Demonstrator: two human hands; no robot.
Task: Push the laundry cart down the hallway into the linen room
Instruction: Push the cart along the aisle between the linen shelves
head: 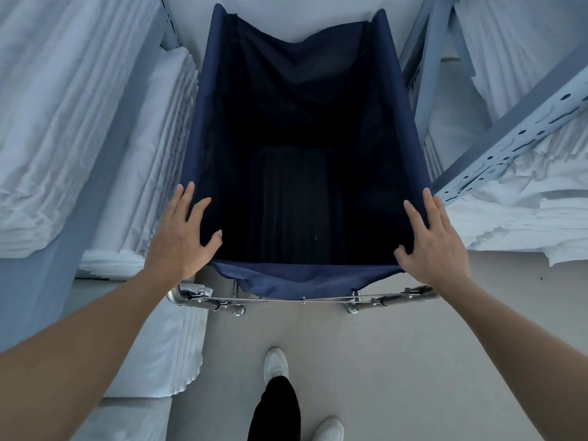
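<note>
With shelving already close on both sides, the push looks to be in its last stretch, inside the linen room. Nearest, below the hands, a white shoe (276, 364) steps on smooth grey floor (397, 361). A tubular chrome frame bar (302, 301) runs just below both wrists. The left hand (183, 237) and right hand (434, 240) lie spread and flat on the near corners of the laundry cart (302, 74), fingers unclenched, pressing rather than gripping. The cart is a deep navy fabric bag, slack at the rim, interior dark. Beyond the left hand, folded white linen stacks (79, 122); beyond the right, a perforated grey steel shelf upright (521, 135). Next move, judged: a short, straight push, little side clearance.
</note>
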